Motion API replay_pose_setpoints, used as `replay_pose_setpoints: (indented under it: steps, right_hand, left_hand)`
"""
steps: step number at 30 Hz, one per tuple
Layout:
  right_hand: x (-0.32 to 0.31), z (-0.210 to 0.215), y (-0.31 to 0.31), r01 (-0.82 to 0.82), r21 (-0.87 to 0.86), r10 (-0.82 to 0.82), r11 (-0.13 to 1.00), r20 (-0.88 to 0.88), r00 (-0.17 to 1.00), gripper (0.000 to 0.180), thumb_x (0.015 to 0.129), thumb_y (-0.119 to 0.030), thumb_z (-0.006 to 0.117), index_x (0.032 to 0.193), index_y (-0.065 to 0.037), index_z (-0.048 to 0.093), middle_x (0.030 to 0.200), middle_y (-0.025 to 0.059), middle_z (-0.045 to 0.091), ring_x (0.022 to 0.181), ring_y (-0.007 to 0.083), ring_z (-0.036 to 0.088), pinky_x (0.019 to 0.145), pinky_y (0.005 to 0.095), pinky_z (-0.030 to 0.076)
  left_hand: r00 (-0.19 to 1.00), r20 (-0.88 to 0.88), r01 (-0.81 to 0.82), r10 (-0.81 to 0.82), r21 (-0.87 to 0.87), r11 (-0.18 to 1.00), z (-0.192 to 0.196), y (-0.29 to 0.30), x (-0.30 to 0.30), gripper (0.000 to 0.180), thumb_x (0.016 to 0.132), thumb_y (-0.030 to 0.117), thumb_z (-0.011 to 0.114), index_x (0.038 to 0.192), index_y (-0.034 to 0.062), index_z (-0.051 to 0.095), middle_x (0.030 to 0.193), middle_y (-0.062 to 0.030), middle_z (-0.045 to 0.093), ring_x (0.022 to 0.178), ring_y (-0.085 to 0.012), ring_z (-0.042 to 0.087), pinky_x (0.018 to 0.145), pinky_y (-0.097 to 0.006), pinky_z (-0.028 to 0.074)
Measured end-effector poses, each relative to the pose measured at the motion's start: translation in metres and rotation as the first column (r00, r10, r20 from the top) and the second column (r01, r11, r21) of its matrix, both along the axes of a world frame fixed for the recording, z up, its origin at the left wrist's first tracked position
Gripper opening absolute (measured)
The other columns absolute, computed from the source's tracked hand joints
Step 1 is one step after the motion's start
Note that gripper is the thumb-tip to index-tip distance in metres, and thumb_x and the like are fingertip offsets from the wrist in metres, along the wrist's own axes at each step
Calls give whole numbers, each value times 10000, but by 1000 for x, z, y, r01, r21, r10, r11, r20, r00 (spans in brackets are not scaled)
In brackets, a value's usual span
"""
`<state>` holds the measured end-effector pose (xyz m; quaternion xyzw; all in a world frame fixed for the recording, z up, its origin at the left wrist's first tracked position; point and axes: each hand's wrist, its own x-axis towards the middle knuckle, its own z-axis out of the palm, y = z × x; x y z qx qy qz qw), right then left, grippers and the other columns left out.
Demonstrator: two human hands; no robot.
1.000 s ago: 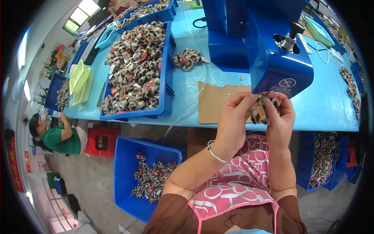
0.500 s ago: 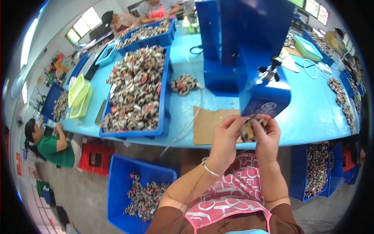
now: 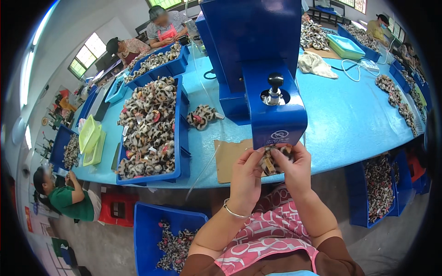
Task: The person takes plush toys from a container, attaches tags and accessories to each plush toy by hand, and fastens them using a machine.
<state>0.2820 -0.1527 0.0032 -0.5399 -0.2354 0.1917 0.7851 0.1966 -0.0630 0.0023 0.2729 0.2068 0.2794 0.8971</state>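
Note:
Between my two hands is a small mottled plush piece (image 3: 270,163) in black, white and brown fur, with a tan patch showing. My left hand (image 3: 248,171) pinches its left side with thumb and fingers. My right hand (image 3: 297,168) grips the other side, its thumb pressed on the fur. Both hands are at the lower front edge of a blue bench machine (image 3: 277,117), which has a black-knobbed metal post on top. The fingertips behind the piece are partly hidden. Under and left of my hands lies a brown cardboard sheet (image 3: 225,161) on the light-blue table (image 3: 340,124).
A blue crate (image 3: 183,142) heaped with plush pieces stands left, beside a small plush pile (image 3: 202,117). A blue bin (image 3: 145,239) sits on the floor. A clear tube (image 3: 209,158) hangs over the table edge. Other people work at the left and far sides.
My view has shifted, so the machine appears further left. My hands, still holding the plush piece, have come up against the machine's lower front edge.

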Motion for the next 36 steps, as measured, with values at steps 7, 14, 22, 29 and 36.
replay_pose_setpoints:
  steps: [7,14,22,29,36]
  right_hand:
    - [2,-4,3,-7,-5,7,1000,17,1000,153,870,-44,724,994,14,656,904,34,688,812,57,615,713,217,501]
    - [4,-9,5,-15,-4,15,1000,30,999,151,870,-54,725,989,15,664,882,29,694,787,58,624,697,220,506]
    - [2,-4,3,-8,-10,8,1000,24,1000,151,866,-58,732,982,11,661,877,29,693,783,57,624,691,210,499]
    - [3,-3,5,-12,9,11,1000,28,1000,143,868,-58,733,973,0,657,873,25,688,775,50,619,681,206,494]
    - [4,-4,4,-18,13,18,1000,9,1000,137,868,-59,733,968,-3,658,864,22,687,774,47,617,679,206,493]
  left_hand:
    - [998,-31,-56,56,9,998,3,-1,-1,79,938,60,638,1000,32,678,946,-15,692,783,-42,611,644,-171,441]
    - [998,-49,-36,36,19,999,-1,1,-1,93,931,54,640,1011,41,686,942,2,701,788,-37,623,643,-172,452]
    - [999,-24,-33,34,40,999,-8,2,-4,153,962,75,573,1069,2,655,1061,-88,698,985,-179,665,880,-324,526]
    - [997,-21,-68,68,6,998,4,-3,-1,76,936,70,643,997,40,677,968,-37,707,854,-96,663,726,-219,501]
    - [998,-26,-50,51,48,998,-6,0,-3,178,971,85,562,1096,1,657,1089,-80,695,1001,-176,662,898,-324,518]
